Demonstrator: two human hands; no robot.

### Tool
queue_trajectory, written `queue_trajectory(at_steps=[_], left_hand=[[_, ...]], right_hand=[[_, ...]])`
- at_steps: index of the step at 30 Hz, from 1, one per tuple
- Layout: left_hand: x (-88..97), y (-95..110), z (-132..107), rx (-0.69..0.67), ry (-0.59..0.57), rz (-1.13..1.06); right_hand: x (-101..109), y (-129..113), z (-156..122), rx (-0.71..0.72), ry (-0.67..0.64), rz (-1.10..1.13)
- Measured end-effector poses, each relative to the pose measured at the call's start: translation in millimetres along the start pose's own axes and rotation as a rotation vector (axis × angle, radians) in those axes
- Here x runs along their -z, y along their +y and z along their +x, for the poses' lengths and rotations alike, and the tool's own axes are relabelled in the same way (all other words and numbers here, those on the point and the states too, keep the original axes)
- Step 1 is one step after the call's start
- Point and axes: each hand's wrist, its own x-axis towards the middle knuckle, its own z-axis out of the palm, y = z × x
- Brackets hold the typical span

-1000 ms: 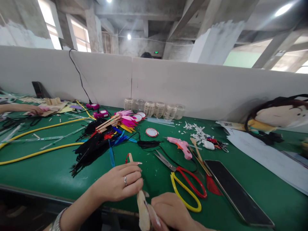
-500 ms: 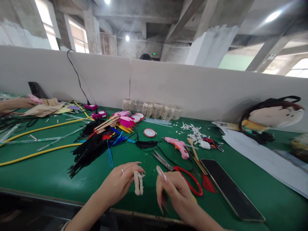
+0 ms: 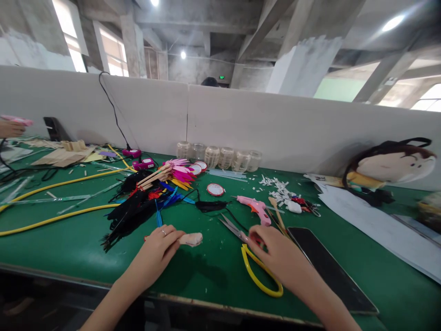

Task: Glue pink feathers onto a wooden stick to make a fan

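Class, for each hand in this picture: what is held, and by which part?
The left hand holds a pale piece by one end. The right hand rests on the scissors where blades meet handles; a firm hold cannot be told.

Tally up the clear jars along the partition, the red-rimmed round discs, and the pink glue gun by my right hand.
Clear jars: 6
Red-rimmed round discs: 3
Pink glue gun: 1
Total: 10
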Motion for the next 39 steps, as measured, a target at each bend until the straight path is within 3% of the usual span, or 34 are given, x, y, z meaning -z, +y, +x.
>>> queue_trajectory(at_steps=[3,6,9,13,17,19,23,25,31,39], left_hand=[[-3.3,-2,2,0.039,-0.083,0.032],[-10.8,-8,5,0.009,-0.138,0.070],[-14.1,-15,4,-0.021,-0.203,0.048],[0.4,-20,0,0.008,-0.324,-0.100],[16.0,-24,0,0.101,-0.268,-0.188],[13.5,-27,0,0.171,-0.207,-0.112],[-8.5,-31,-5,0.358,0.053,0.279],[-19.4,-33,-7,0.356,0.112,0.380],[-28.0,-38,-1,0.243,0.035,0.347],[-17.5,-28,11,0.255,0.074,0.460]], right_hand=[[-3,12,-11,-0.160,-0.120,-0.019],[-12,18,-20,-0.166,-0.165,0.034],[-24,23,-23,-0.189,-0.083,-0.016],[-30,27,-22,-0.242,-0.028,-0.067],[-24,20,-23,-0.288,-0.227,0.093],[-22,14,-26,-0.293,-0.242,0.081],[-24,4,-33,-0.177,-0.083,0.072],[-26,1,-36,-0.046,-0.022,0.106],[-32,-5,-40,0.310,0.156,-0.021],[-33,-5,-53,0.453,0.292,-0.107]])
